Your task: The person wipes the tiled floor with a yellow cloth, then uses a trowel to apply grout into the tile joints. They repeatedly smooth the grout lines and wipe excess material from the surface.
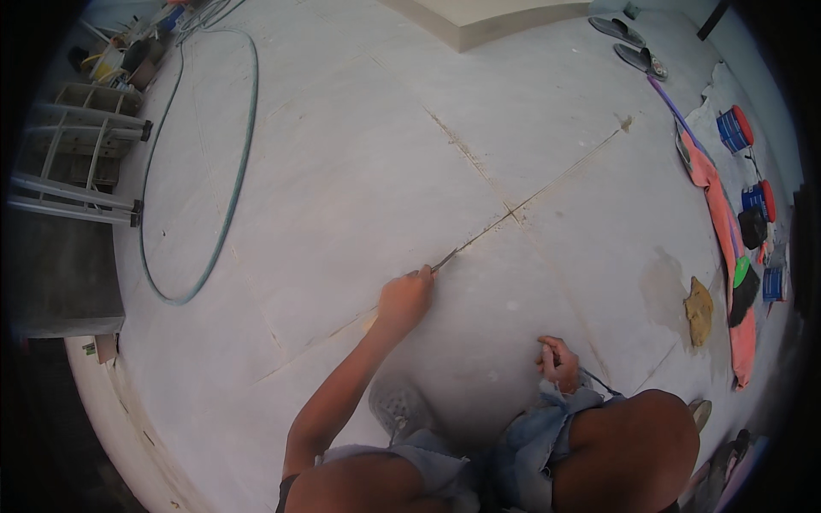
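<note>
My left hand [406, 301] is closed round a thin, dark, pointed tool [445, 259]; its handle is hidden in my fist. The tool's tip touches a narrow joint line [486, 231] in the pale grey floor, with loose crumbs along it. Farther off, this line crosses another joint [462, 150] strewn with brownish debris. Beside my right knee, my right hand [560, 363] is held low with its fingers curled. Whatever is in it, if anything, cannot be made out. A thin dark strip [599, 381] shows just beyond that hand, partly behind the knee.
A green hose [248, 145] loops at left, near a metal ladder [77, 201]. On the right lie a tan cloth [699, 312], a coral-coloured cloth [717, 201] and blue tubs [733, 130] with red lids. Dark slippers [637, 60] and a raised pale slab [479, 32] are farther back.
</note>
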Available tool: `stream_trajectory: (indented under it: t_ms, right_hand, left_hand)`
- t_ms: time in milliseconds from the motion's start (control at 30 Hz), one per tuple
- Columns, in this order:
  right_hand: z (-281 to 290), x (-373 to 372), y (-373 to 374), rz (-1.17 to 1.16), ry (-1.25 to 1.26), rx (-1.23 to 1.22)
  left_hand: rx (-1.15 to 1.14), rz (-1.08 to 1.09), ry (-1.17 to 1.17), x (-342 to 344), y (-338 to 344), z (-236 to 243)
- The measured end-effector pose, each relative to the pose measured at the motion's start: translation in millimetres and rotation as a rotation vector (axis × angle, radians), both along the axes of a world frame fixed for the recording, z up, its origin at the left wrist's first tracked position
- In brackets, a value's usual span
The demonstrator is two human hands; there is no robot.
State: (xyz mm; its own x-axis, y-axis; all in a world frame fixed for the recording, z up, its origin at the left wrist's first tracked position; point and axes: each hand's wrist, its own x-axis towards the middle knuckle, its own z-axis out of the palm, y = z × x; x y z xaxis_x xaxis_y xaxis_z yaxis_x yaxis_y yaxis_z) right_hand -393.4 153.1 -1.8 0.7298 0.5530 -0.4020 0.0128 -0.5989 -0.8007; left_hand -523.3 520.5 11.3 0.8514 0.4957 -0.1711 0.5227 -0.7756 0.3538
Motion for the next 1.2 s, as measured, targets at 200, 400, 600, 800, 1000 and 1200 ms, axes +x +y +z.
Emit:
stream_trajectory:
  t_ms: [200,400,600,800,1000,1200]
  right_hand:
    - [14,-2,9,-0.019,0.062,-0.087]
    - [17,-1,9,-0.016,0.088,-0.118]
    - [18,2,5,0.001,0.084,-0.105]
    - [13,-3,3,-0.053,0.060,-0.111]
    - [9,-2,-2,-0.061,0.028,-0.114]
    - [-2,9,-12,-0.019,0.043,-0.154]
  left_hand:
    - [0.017,-0.094,-0.075,47,11,-2]
    - [-0.013,-0.169,-0.142,100,14,5]
    - [-0.063,-0.163,-0.119,143,1,4]
    - [-0.086,-0.155,-0.075,133,-1,-3]
    - [-0.006,-0.161,0.040,1,23,-6]
    - [0.104,-0.024,0.223,-291,50,-3]
